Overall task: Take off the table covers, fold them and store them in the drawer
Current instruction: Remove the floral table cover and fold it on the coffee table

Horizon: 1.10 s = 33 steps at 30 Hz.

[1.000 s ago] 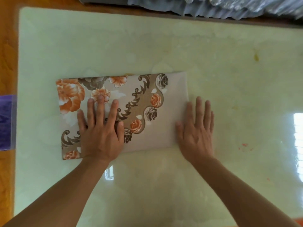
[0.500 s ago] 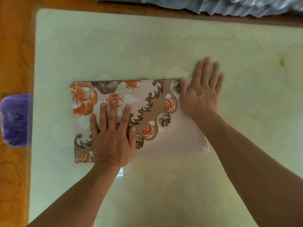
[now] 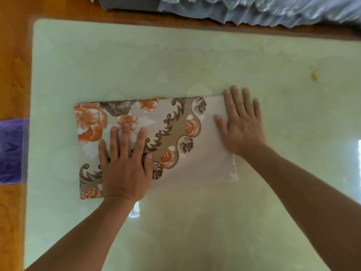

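A folded table cover [image 3: 172, 122] with orange and brown roses and brown scrolls lies flat as a rectangle on the pale green table top [image 3: 195, 55]. My left hand [image 3: 125, 167] presses flat on its near left part, fingers straight and spread. My right hand [image 3: 242, 124] lies flat over the cover's far right edge, half on the cloth and half on the table, fingers straight.
A wooden border [image 3: 13, 75] frames the table at left and far side. A purple plastic item [image 3: 11, 151] sits at the left edge. Bluish-white ruffled fabric [image 3: 254, 10] and a grey object [image 3: 129, 2] lie beyond the far edge.
My right hand slid from the near right corner of the cover up along its right edge to the far right corner. My left hand stayed pressed in place.
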### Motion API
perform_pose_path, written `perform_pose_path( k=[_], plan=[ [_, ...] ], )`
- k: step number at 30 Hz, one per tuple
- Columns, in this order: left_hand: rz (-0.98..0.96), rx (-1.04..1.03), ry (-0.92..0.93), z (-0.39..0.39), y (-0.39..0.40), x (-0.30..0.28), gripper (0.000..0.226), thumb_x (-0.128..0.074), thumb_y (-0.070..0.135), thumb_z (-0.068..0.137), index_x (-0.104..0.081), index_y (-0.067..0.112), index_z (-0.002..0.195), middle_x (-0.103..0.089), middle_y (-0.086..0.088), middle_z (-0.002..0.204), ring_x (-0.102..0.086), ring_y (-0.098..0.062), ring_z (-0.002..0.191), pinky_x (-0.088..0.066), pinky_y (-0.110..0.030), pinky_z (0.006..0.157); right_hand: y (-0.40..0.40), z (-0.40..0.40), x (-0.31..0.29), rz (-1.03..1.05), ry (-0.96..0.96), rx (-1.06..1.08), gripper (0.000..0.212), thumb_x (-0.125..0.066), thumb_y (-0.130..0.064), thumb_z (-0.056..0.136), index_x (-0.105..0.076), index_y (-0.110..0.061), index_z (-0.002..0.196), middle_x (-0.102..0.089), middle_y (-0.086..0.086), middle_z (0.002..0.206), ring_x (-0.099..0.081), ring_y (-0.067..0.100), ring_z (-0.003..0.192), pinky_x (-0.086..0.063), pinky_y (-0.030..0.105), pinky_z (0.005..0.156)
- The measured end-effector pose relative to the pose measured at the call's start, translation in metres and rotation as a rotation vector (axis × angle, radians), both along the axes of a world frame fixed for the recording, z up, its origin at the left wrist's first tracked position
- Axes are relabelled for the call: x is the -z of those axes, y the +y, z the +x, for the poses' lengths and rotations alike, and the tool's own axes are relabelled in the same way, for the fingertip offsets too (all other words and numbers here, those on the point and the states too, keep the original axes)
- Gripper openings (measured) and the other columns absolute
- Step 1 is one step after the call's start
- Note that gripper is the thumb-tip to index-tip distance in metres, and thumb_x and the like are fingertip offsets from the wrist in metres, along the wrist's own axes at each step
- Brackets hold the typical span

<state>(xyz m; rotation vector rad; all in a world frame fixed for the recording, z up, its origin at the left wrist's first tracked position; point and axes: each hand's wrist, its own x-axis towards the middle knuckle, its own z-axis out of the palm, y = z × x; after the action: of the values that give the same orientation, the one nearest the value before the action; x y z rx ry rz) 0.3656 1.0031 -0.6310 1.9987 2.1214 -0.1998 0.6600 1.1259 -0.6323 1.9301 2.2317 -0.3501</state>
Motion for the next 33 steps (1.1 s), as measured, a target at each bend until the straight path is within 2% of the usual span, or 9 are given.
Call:
perform_pose_path(
  k=[6, 10, 19, 21, 23, 25, 28, 31, 33],
  plan=[
    [0.008, -0.004, 0.007, 0.002, -0.001, 0.000, 0.067, -0.019, 0.051, 0.102, -0.009, 0.027, 0.163, -0.002, -0.012, 0.171, 0.005, -0.035, 0.157, -0.007, -0.061, 0.123, -0.003, -0.006, -0.002, 0.063, -0.013, 0.068, 0.072, -0.021, -0.060, 0.103, -0.009, -0.018, 0.161, 0.000, 0.009, 0.169, 0.004, 0.032, 0.155, -0.001, 0.050, 0.125],
    [0.030, -0.004, 0.001, 0.004, -0.001, 0.000, 0.066, -0.018, 0.051, 0.102, -0.008, 0.029, 0.163, -0.001, -0.011, 0.171, 0.005, -0.034, 0.157, -0.006, -0.061, 0.123, -0.050, -0.015, -0.031, 0.192, 0.209, 0.429, 0.048, -0.053, -0.034, 0.095, -0.052, -0.008, 0.135, -0.042, 0.024, 0.141, -0.040, 0.045, 0.126, -0.034, 0.048, 0.106],
    [-0.238, -0.041, -0.025, 0.009, 0.013, -0.029, 0.067, -0.017, 0.053, 0.103, 0.012, 0.034, 0.160, 0.022, -0.012, 0.167, 0.018, -0.036, 0.154, 0.001, -0.059, 0.124, -0.095, -0.037, -0.060, -0.210, 0.524, 1.102, 0.033, -0.062, -0.042, 0.089, -0.063, -0.013, 0.105, -0.066, 0.014, 0.111, -0.060, 0.034, 0.106, -0.048, 0.039, 0.089],
    [-0.084, -0.161, -0.189, 0.019, 0.002, -0.052, 0.062, -0.046, 0.044, 0.100, -0.026, 0.030, 0.157, -0.020, -0.019, 0.162, -0.021, -0.041, 0.148, -0.027, -0.054, 0.117, -0.087, -0.032, -0.063, -0.315, 0.659, 1.065, 0.024, -0.066, -0.038, 0.088, -0.065, -0.014, 0.089, -0.069, 0.013, 0.101, -0.065, 0.032, 0.096, -0.054, 0.039, 0.081],
    [0.036, -0.417, -0.521, 0.033, -0.030, -0.073, 0.024, -0.061, 0.033, 0.094, -0.061, 0.024, 0.116, -0.059, -0.014, 0.116, -0.056, -0.034, 0.106, -0.048, -0.046, 0.087, -0.090, -0.031, -0.065, -0.435, 0.841, 1.055, 0.018, -0.065, -0.028, 0.091, -0.064, -0.011, 0.099, -0.069, 0.011, 0.105, -0.066, 0.029, 0.093, -0.058, 0.036, 0.071],
    [-0.262, -0.978, -1.123, 0.051, -0.068, -0.092, 0.008, -0.061, 0.029, 0.093, -0.062, 0.022, 0.088, -0.064, -0.011, 0.084, -0.059, -0.028, 0.076, -0.048, -0.044, 0.074, -0.102, -0.029, -0.072, -0.480, 0.954, 1.019, 0.018, -0.063, -0.024, 0.096, -0.062, -0.008, 0.105, -0.068, 0.009, 0.100, -0.067, 0.024, 0.083, -0.056, 0.030, 0.057],
    [-0.584, -1.495, -1.776, 0.056, -0.111, -0.095, 0.034, -0.061, 0.035, 0.100, -0.064, 0.007, 0.118, -0.072, -0.021, 0.111, -0.070, -0.036, 0.100, -0.054, -0.047, 0.091, -0.137, -0.006, -0.090, -0.389, 0.962, 0.915, 0.015, -0.065, -0.022, 0.097, -0.059, -0.008, 0.095, -0.063, 0.010, 0.076, -0.057, 0.021, 0.058, -0.045, 0.030, 0.047],
    [-0.213, -1.700, -1.880, 0.039, -0.123, -0.084, 0.040, -0.063, 0.035, 0.097, -0.063, 0.011, 0.129, -0.073, -0.015, 0.117, -0.070, -0.031, 0.111, -0.056, -0.047, 0.098, -0.191, 0.039, -0.097, -0.427, 0.901, 0.934, 0.021, -0.066, -0.023, 0.097, -0.059, -0.003, 0.099, -0.058, 0.012, 0.069, -0.052, 0.020, 0.054, -0.042, 0.034, 0.049],
    [-0.202, -1.670, -1.707, 0.035, -0.124, -0.075, 0.028, -0.067, 0.020, 0.094, -0.063, 0.010, 0.120, -0.076, -0.012, 0.104, -0.074, -0.026, 0.100, -0.061, -0.042, 0.089, -0.221, 0.065, -0.091, -0.490, 0.811, 0.976, 0.026, -0.067, -0.026, 0.095, -0.061, -0.002, 0.102, -0.061, 0.013, 0.072, -0.054, 0.023, 0.058, -0.046, 0.037, 0.052]
  ],
)
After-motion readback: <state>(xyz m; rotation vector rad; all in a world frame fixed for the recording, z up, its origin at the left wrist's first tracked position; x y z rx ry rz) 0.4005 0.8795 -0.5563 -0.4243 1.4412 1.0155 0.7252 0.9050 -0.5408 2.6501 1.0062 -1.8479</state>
